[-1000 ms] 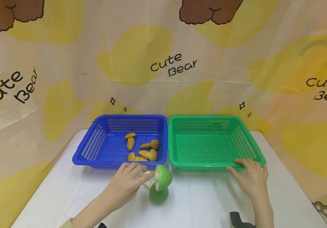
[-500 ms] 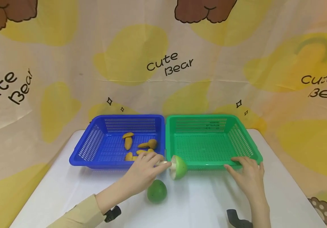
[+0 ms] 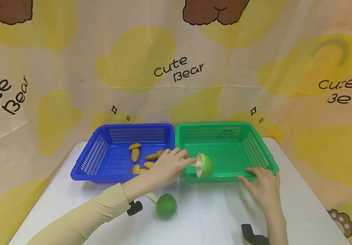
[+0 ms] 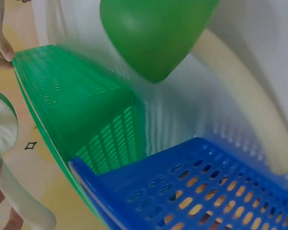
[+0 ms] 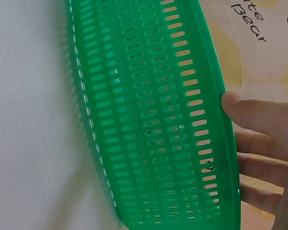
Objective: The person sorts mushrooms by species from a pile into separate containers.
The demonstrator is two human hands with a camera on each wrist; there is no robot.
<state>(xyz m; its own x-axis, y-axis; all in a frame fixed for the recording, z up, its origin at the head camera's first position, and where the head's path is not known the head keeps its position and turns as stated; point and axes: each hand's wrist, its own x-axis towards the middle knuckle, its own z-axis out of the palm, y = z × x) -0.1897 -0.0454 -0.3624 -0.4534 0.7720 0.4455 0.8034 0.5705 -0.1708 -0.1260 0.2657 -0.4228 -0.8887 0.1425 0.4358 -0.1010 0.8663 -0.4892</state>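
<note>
A toy mushroom (image 3: 204, 165) with a light green cap and pale stem is pinched by the stem in my left hand (image 3: 169, 170), above the near left part of the green basket (image 3: 220, 178). Its whole curved stem (image 4: 20, 194) shows in the left wrist view. My right hand (image 3: 263, 187) holds that basket's near rim by the right corner; in the right wrist view the thumb (image 5: 235, 101) touches the rim and the fingers lie beyond it. A second green-capped mushroom (image 3: 166, 206) lies on the white table, its stem pointing left.
To the left of the green basket, nearly touching it, stands a blue basket (image 3: 102, 178) with several brown mushrooms (image 3: 135, 153) inside. My left forearm crosses in front of it. A printed cloth (image 3: 179, 102) hangs behind the table.
My left hand has lifted the green-capped mushroom off the table and carried it right and forward, over the green basket. The right hand keeps its place on the rim.
</note>
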